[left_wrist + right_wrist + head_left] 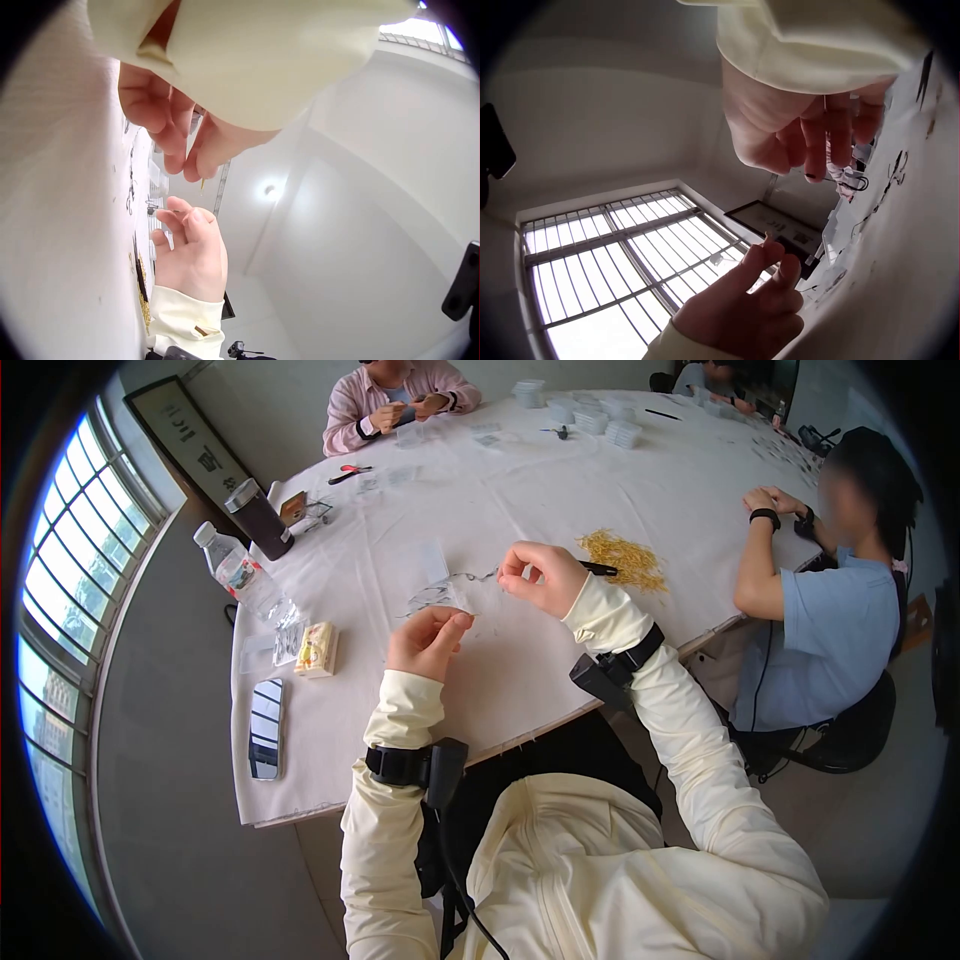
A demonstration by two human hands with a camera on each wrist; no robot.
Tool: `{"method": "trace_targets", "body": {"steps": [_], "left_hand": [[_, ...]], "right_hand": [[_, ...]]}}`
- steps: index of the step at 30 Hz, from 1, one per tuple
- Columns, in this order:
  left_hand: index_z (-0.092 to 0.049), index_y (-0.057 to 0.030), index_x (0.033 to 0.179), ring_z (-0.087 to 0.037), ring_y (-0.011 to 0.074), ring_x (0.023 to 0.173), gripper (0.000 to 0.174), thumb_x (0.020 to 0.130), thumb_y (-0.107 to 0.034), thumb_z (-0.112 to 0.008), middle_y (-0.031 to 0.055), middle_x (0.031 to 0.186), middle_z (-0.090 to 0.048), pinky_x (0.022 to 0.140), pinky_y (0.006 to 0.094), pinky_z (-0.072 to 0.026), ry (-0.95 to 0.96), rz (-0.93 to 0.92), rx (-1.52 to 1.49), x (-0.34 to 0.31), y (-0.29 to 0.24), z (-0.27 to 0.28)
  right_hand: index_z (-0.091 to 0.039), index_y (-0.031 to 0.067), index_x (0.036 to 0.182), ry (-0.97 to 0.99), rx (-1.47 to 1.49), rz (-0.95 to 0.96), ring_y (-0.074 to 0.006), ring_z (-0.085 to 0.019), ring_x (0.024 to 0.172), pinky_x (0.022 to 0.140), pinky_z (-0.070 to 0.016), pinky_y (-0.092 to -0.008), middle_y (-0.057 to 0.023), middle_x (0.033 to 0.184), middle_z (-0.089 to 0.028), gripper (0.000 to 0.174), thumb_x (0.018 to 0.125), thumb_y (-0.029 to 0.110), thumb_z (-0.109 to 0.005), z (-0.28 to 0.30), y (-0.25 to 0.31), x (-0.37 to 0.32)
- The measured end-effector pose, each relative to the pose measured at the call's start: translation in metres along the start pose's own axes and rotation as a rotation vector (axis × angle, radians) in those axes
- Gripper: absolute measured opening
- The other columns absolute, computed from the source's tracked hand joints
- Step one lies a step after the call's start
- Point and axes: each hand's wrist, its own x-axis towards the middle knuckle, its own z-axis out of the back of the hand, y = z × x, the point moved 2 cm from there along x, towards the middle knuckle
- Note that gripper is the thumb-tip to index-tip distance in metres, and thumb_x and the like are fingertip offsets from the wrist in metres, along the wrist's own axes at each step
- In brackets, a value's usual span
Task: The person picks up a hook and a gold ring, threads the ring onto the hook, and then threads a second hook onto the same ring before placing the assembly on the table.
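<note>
My left hand (428, 644) is raised over the near part of the table, thumb and forefinger pinching a thin gold-coloured piece (202, 182). Just its tip shows past the fingertips. To the right and a little farther out, my right hand (543, 576) has its fingers curled, with a tiny dark piece (810, 175) at the fingertips; I cannot tell its kind. A gap separates the two hands. Behind them on the cloth lie dark thin strands (432, 596) and a clear plastic sheet (434, 560). A black pen-like tool (600, 568) lies by the right hand.
A heap of thin gold pieces (625, 558) lies right of the hands. At left are a phone (266, 728), a tissue pack (317, 650), a water bottle (236, 567) and a dark flask (260, 520). Red-handled pliers (350, 473) lie farther back. Other people sit around the table.
</note>
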Motion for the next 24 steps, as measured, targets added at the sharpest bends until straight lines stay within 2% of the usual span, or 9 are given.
{"method": "trace_targets", "body": {"steps": [1,3,4,6,12,16,17,19,24], "left_hand": [[-0.07,-0.0038,0.098,-0.052,0.0046,0.068,0.018,0.095,-0.02,-0.065,-0.0019,0.086,-0.067,0.062,0.0204,-0.0426,-0.004,0.012,-0.01,0.0,0.0,0.0],[-0.07,-0.0037,0.1,-0.051,0.0044,0.068,0.017,0.095,-0.019,-0.065,-0.0028,0.084,-0.066,0.062,0.0203,-0.0421,0.014,0.013,-0.013,0.001,0.0,0.003],[-0.07,-0.0036,0.101,-0.051,0.0043,0.068,0.017,0.095,-0.018,-0.064,-0.0037,0.083,-0.064,0.061,0.0202,-0.0416,0.031,0.014,-0.012,0.001,0.0,0.003],[-0.069,-0.0037,0.101,-0.051,0.0042,0.067,0.016,0.095,-0.017,-0.063,-0.0042,0.082,-0.062,0.061,0.02,-0.0412,0.046,0.017,-0.029,0.002,0.0,0.003],[-0.068,-0.0043,0.103,-0.049,0.0041,0.066,0.014,0.095,-0.012,-0.06,-0.0046,0.081,-0.059,0.06,0.0196,-0.0402,0.067,0.0,-0.083,0.001,0.0,0.004],[-0.067,-0.0043,0.103,-0.049,0.0042,0.066,0.012,0.095,-0.011,-0.061,-0.0039,0.082,-0.059,0.059,0.0198,-0.0396,0.031,0.018,-0.137,0.001,-0.002,0.003],[-0.067,-0.0043,0.103,-0.049,0.0042,0.066,0.012,0.095,-0.011,-0.061,-0.0039,0.082,-0.059,0.059,0.0198,-0.0396,0.031,0.018,-0.137,0.001,-0.002,0.002],[-0.068,-0.0043,0.103,-0.047,0.0041,0.065,0.011,0.095,-0.009,-0.063,-0.0031,0.082,-0.06,0.059,0.0203,-0.0386,0.04,-0.107,-0.225,0.001,-0.005,-0.001],[-0.069,-0.0031,0.101,-0.049,0.0026,0.068,0.009,0.092,-0.006,-0.066,-0.0042,0.08,-0.062,0.062,0.0189,-0.0404,-0.019,-0.26,-0.146,0.003,-0.01,0.001]], "right_hand": [[-0.057,0.0051,0.084,0.0,0.0,-0.001,-0.0134,-0.061,0.083,0.075,-0.0477,-0.0318,-0.0026,0.088,-0.067,0.014,0.09,0.016,-0.063,-0.002,-0.001,0.0],[-0.053,0.0062,0.08,-0.036,0.306,0.158,-0.014,-0.06,0.085,0.079,-0.0471,-0.0312,-0.0049,0.088,-0.066,0.015,0.089,0.015,-0.062,-0.008,0.002,0.004],[-0.053,0.0062,0.08,-0.037,0.306,0.157,-0.014,-0.06,0.085,0.079,-0.0471,-0.0312,-0.0049,0.088,-0.066,0.015,0.089,0.015,-0.062,-0.01,0.004,0.003],[-0.058,0.0053,0.082,0.016,0.638,0.144,-0.0128,-0.062,0.085,0.079,-0.0476,-0.0288,-0.0038,0.086,-0.067,0.008,0.088,0.011,-0.061,-0.013,0.008,0.0],[-0.057,0.0037,0.082,0.072,0.629,-0.026,-0.0132,-0.063,0.087,0.081,-0.0491,-0.0294,-0.0079,0.09,-0.068,0.009,0.088,0.009,-0.06,-0.015,0.009,-0.003],[-0.057,0.0038,0.084,0.065,0.655,-0.033,-0.0133,-0.064,0.086,0.082,-0.05,-0.0292,-0.0083,0.087,-0.068,0.01,0.089,0.01,-0.061,-0.017,0.008,-0.004],[-0.057,0.0039,0.084,0.05,0.705,0.033,-0.0132,-0.064,0.086,0.081,-0.0502,-0.0287,-0.0079,0.086,-0.068,0.01,0.09,0.011,-0.062,-0.02,0.006,-0.003],[-0.057,0.0041,0.085,0.037,0.757,0.099,-0.0131,-0.065,0.085,0.081,-0.0505,-0.0282,-0.0075,0.085,-0.068,0.011,0.09,0.012,-0.063,-0.021,0.007,-0.005],[-0.059,0.0047,0.09,0.067,0.704,-0.029,-0.0133,-0.064,0.086,0.08,-0.0493,-0.0285,-0.0077,0.088,-0.068,0.017,0.092,0.02,-0.065,-0.031,0.014,-0.008]]}}
